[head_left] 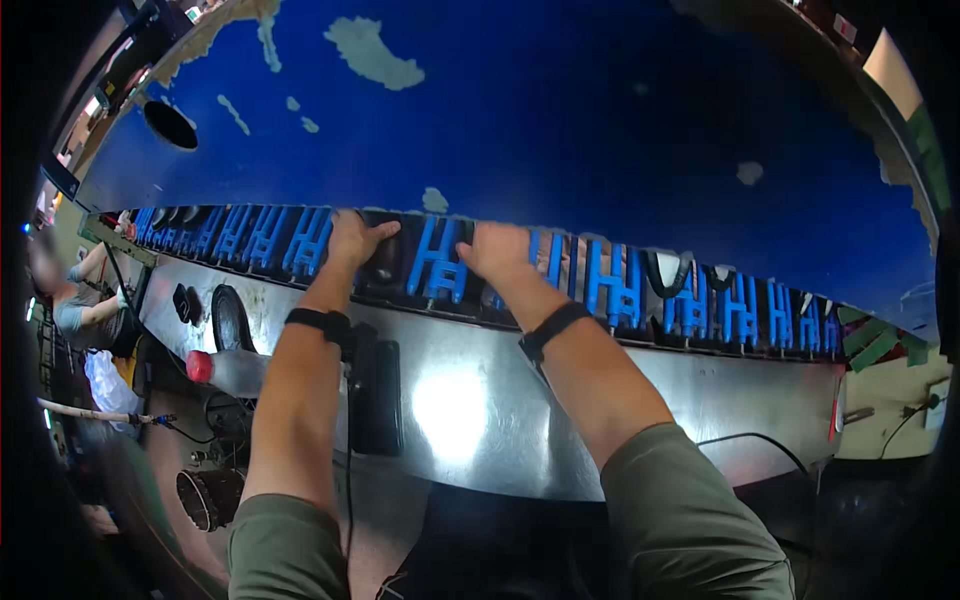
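Two bare hands at the lower edge of a large blue panel, which fills the upper part of the view and shows pale patches of worn paint and, at upper left, a dark oval hole. The left hand lies at this edge with its thumb extended toward the right; the right hand lies at the same edge, its thumb directed left. The fingers of both are largely hidden, so whether either hand is closed on the panel cannot be told. Directly below the edge runs a long row of blue two-pronged metal parts, one of them between the hands. Nearer the wearer is a bare metal bench. Left of the left forearm are a translucent bottle with a red cap and a black oval ring; between the forearms, a black rectangular object. Each wrist bears a black band. At far left, a co-worker extends both forearms toward the row's end.
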